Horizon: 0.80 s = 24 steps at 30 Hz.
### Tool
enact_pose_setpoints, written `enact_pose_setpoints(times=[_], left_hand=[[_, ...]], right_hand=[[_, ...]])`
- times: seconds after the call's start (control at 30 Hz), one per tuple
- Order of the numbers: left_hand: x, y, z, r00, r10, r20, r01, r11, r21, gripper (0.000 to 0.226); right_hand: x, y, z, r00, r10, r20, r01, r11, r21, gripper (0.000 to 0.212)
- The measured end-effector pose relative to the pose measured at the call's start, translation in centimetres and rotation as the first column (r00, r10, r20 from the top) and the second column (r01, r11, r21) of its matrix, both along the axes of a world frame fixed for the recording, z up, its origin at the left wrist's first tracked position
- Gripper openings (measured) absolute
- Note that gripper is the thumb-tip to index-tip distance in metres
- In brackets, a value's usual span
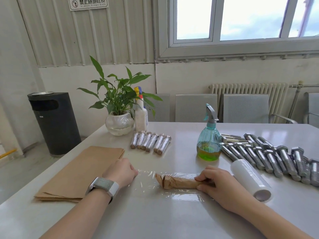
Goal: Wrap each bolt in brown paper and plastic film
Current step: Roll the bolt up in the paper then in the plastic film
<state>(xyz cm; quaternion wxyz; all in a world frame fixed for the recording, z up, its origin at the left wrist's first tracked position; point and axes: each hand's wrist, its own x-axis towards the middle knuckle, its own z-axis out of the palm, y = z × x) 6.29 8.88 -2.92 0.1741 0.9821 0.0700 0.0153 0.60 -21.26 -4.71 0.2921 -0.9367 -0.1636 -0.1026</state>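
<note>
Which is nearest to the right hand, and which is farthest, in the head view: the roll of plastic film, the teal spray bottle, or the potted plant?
From the right hand, nearest first:
1. Roll of plastic film, just to its right.
2. Teal spray bottle, behind it toward the window.
3. Potted plant, at the far left corner of the table.

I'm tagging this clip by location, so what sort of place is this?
Probably a plain break or waiting room at an industrial site, used for packing. Clues: a corrugated panel wall with a posted notice, a radiator behind metal seats, and a table holding loose bolts.
</note>
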Motion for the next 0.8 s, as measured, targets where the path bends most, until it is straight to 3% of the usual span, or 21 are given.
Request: enact_pose_setpoints(times=[0.1,0.23,0.4,0.6,0.67,0.8], left_hand=[[-0.3,-0.1,0.0,0.999,-0.002,0.034,0.002,1.0,-0.004,0.021],[-0.3,-0.5,0.3,0.997,-0.037,0.075,0.047,0.988,-0.147,0.018],[-0.4,-0.3,0.2,0.99,-0.037,0.133,0.055,0.99,-0.133,0.015],[-0.3,-0.2,1.1,0.986,-0.062,0.155,0.098,0.967,-0.237,0.018],[-0.2,-1.1,2.2,0.983,-0.063,0.172,0.125,0.917,-0.379,0.018],[-0.2,-4.6,4.5,0.983,-0.132,0.126,0.182,0.689,-0.702,0.019]], right_hand=[[0.0,0.0,0.1,1.0,0.002,0.002,-0.002,1.0,-0.006,0.01],[0.0,-0.1,0.1,1.0,0.007,0.013,-0.007,1.0,-0.009,0.011],[0.1,-0.1,0.1,0.999,-0.01,0.033,0.011,1.0,-0.027,0.012],[0.0,-0.4,0.2,0.999,-0.037,0.028,0.038,0.999,-0.028,0.012],[0.0,-0.3,0.3,0.999,-0.038,0.027,0.039,0.999,-0.029,0.012],[0.1,-0.2,0.4,0.999,-0.035,0.011,0.036,0.999,-0.033,0.015]])
